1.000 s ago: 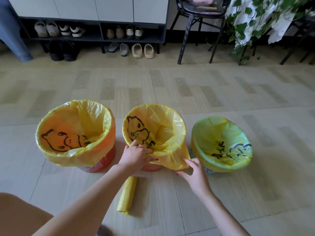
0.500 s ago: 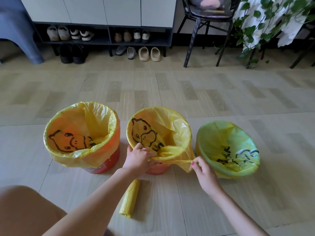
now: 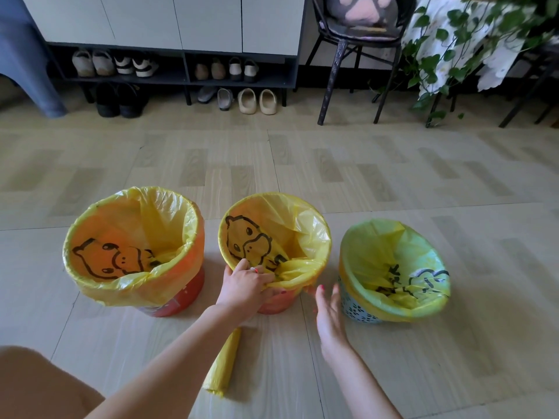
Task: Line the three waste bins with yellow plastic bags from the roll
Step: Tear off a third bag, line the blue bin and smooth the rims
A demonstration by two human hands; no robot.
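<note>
We've got all three bins bagged, left hand (image 3: 246, 287) seemingly pinching the middle bin (image 3: 273, 303)'s bag (image 3: 302, 237) edge, right hand (image 3: 329, 316) spread just beside it.

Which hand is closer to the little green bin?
Right. The right hand hangs open just beside the green bin, not touching it. The left hand is farther away, gripping the bag on the middle bin.

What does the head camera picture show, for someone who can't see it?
Three round waste bins on a pale floor wear yellow plastic bags; the left hand pinches the middle orange bin's bag while the right hand hovers open. A yellow bag roll lies nearby.
</note>
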